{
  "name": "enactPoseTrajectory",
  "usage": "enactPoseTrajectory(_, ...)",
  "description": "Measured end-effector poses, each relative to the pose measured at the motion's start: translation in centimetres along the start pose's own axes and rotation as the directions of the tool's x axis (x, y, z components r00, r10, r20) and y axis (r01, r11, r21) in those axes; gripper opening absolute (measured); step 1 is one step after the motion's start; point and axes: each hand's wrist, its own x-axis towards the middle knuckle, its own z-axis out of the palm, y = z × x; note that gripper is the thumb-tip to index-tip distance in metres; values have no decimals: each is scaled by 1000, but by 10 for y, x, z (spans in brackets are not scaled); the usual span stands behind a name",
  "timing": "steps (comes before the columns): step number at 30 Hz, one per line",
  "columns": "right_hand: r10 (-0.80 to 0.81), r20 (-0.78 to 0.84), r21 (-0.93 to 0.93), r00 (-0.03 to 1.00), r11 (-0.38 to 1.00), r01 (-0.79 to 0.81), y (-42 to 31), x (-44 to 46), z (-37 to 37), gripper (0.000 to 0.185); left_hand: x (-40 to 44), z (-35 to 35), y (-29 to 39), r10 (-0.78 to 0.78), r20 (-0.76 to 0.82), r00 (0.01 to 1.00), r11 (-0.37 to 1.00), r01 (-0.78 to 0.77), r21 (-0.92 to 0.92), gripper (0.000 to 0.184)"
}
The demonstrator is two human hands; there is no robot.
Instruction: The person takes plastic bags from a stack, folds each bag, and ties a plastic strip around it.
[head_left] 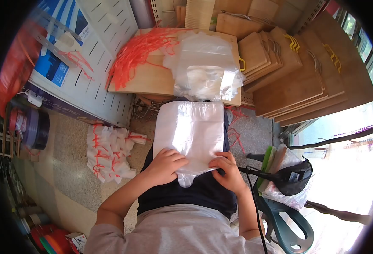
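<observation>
A flat stack of translucent white plastic bags [190, 127] lies across my lap, with a small tab hanging at its near end. My left hand [167, 166] rests on the left near part of the stack, fingers lying on the plastic. At the right near edge, my right hand [228, 171] has its fingers bent around the edge of the bags. Beyond my knees, more clear plastic bags [205, 63] are piled on a wooden board [152, 80], beside a heap of red plastic strips [140, 51].
Bundles of white bags tied with red strips [108, 152] lie on the floor at left. Wooden boards with handles [288, 80] lean at the right. A dark green stool [296, 233] stands near my right arm, below a black pouch [294, 178]. A white perforated panel [97, 55] rises at left.
</observation>
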Motion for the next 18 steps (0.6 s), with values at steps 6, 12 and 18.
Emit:
enactPoseTrajectory(6, 48, -154, 22, 987, 999, -46, 5, 2, 8, 21, 0, -7, -14, -148, 46, 988, 961, 155, -231, 34)
enactPoseTrajectory(12, 262, -238, 104, 935, 964, -243, 2, 13, 17, 23, 1, -20, -11, -385, -160, 909, 906, 338, -255, 28)
enactPoseTrajectory(18, 222, -355, -27, 908, 969, -247, 8, 20, 29, 24, -5, 2, -13, -371, -513, 774, 883, 465, 63, 34)
